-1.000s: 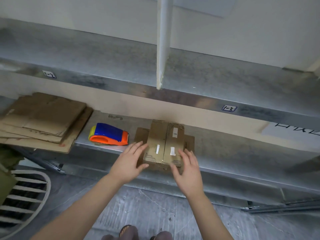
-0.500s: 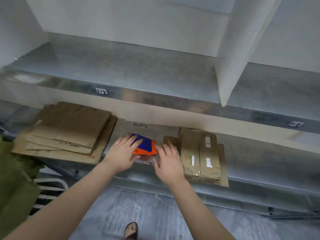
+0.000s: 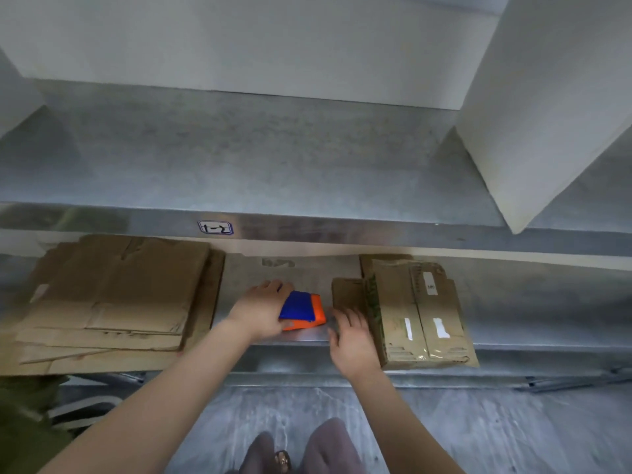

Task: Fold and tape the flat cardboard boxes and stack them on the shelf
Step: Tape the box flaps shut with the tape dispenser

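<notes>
Head view: on the lower shelf (image 3: 519, 302) the left hand (image 3: 258, 314) lies over the blue and orange tape dispenser (image 3: 302, 309), its fingers (image 3: 273, 289) curled round the far left side in a grip. The right hand (image 3: 354, 340) hovers just right of the dispenser with fingers (image 3: 345, 318) spread and holding nothing. Whether it touches the cardboard beside it cannot be told.

That cardboard is one folded box (image 3: 419, 313), lying right of the hands near the shelf's front edge. It looks closed, with a glossy strip of clear tape at its near end.

To the left, a stack of flat cardboard boxes (image 3: 113, 295) lies unfolded on the same shelf.

By my reading the task is at an early stage: one box appears assembled and shelved, several flats remain, and the grip on the dispenser suggests taping is next.
</notes>
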`<action>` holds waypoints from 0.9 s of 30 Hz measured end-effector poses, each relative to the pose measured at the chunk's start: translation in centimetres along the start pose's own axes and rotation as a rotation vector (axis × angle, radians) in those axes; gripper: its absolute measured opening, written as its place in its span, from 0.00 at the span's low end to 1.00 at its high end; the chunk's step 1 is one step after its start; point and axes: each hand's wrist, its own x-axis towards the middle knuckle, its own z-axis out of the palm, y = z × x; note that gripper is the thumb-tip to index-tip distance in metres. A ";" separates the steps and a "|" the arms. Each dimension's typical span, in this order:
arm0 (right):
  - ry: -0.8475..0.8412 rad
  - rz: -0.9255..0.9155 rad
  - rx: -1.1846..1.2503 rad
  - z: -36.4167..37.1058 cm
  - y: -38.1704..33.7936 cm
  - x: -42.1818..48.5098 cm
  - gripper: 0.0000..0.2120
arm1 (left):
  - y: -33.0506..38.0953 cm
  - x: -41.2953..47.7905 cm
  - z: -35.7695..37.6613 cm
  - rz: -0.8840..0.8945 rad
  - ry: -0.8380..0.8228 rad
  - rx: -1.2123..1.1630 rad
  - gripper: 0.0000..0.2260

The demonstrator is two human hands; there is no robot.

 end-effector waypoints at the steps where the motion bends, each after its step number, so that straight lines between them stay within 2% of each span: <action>1: 0.006 0.009 0.012 0.0 0.1 0.1 0.22 | -0.2 0.1 -0.1 0.013 -0.019 -0.018 0.28; 5: 0.022 0.026 0.065 0.1 0.3 0.3 0.20 | -1.1 0.0 -0.5 0.048 -0.065 -0.064 0.28; 10: 0.005 0.017 0.089 0.1 0.3 0.6 0.20 | -3.5 -2.0 -1.2 -0.021 -0.077 -0.160 0.27; 17: -0.013 -0.021 0.079 -0.3 -0.3 1.5 0.20 | -3.1 -4.0 -1.2 0.007 0.063 -0.234 0.29; 27: 0.008 -0.084 0.402 -2.7 -1.7 1.1 0.18 | -1.8 -6.3 -5.0 0.183 0.230 -0.215 0.28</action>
